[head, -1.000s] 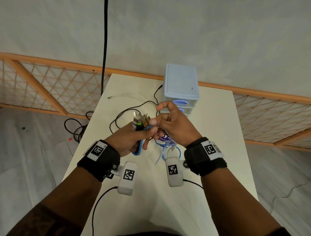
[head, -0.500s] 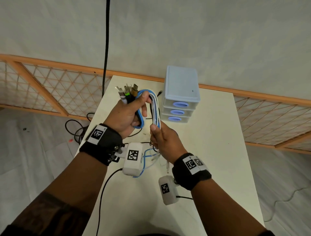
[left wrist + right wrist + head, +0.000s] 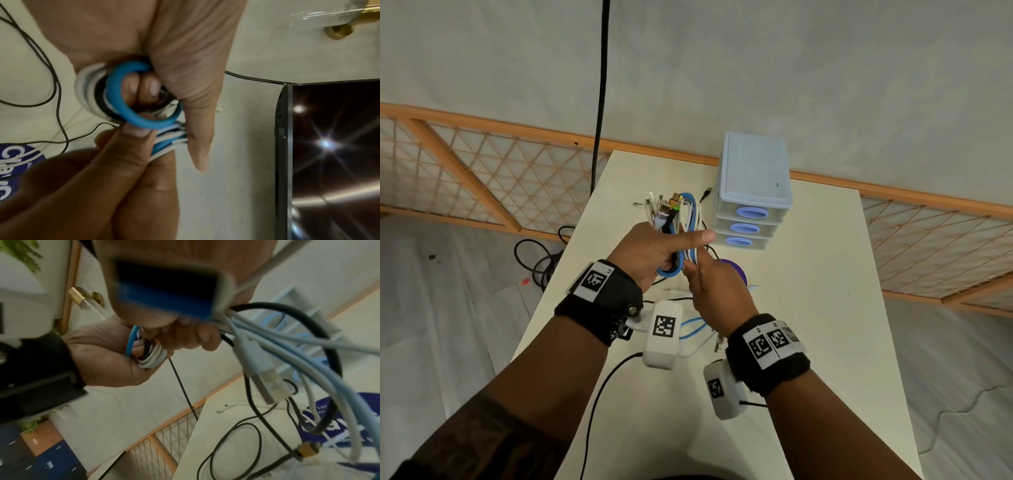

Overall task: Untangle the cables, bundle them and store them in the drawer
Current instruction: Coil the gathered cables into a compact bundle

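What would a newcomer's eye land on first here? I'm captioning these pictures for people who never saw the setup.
First, the looped bundle of blue, white and black cables held above the middle of the white table: the left hand grips it and the right hand pinches its strands from below. Next, the pale blue three-drawer unit at the table's far edge, all drawers closed.

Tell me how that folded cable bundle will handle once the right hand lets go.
The cable bundle looks floppy: its free ends hang limp below the right hand. Its tight loops in the left hand would probably spring open unless tied. It seems light, since the left hand alone holds it above the table.
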### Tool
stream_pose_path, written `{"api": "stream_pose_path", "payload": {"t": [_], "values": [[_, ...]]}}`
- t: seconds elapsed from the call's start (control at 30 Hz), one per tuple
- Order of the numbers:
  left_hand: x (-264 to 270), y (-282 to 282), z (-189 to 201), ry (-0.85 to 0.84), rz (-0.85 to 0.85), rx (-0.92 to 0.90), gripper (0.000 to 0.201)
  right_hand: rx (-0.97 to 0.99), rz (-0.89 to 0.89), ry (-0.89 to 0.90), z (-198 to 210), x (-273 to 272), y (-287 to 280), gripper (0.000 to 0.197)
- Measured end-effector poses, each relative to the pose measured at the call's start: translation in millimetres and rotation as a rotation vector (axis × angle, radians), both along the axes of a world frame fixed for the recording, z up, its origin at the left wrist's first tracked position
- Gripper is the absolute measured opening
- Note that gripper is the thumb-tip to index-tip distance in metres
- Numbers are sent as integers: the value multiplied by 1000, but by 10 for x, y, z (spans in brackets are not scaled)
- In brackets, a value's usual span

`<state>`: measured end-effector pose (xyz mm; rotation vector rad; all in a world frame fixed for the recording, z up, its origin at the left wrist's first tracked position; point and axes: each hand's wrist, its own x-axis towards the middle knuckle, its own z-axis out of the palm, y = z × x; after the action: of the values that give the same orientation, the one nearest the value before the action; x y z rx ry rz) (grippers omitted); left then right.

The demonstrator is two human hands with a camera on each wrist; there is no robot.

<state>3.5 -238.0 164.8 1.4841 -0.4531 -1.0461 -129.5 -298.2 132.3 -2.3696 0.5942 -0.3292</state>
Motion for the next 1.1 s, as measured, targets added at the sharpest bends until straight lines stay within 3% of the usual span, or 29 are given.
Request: {"api": "stream_pose_path", "payload": {"t": [0.1,0.2,0.3,0.5,0.6,0.67,0.77,0.9,0.97,1.1], "values": [[-25,-15,-2,33,80,-57,22,-109,30,19,66,17,-8,27],[-50,-12,25,5,89,-99,13,-141,22,100,108,3,-27,29],[-26,-7,9,-47,96,-67,22,-132,-21,131,111,-17,7,30],[-64,-19,-10,-144,134,-75,14,-150,-58,181,105,18,57,32],[-82,-15,-6,-122,155,-100,35,-167,-54,196,126,18,83,30],[-104,-28,6,-78,147,-119,36,-89,-66,139,137,25,101,27],[-110,-65,24,71,152,-183,11,99,-70,1,129,7,88,31],[-139,-95,86,144,235,-275,16,286,-32,-121,130,-53,15,27],[-112,-95,125,198,265,-322,20,341,-23,-118,112,-83,-18,13],[20,-121,186,270,219,-415,26,507,-17,-88,13,-144,-31,31]]}}
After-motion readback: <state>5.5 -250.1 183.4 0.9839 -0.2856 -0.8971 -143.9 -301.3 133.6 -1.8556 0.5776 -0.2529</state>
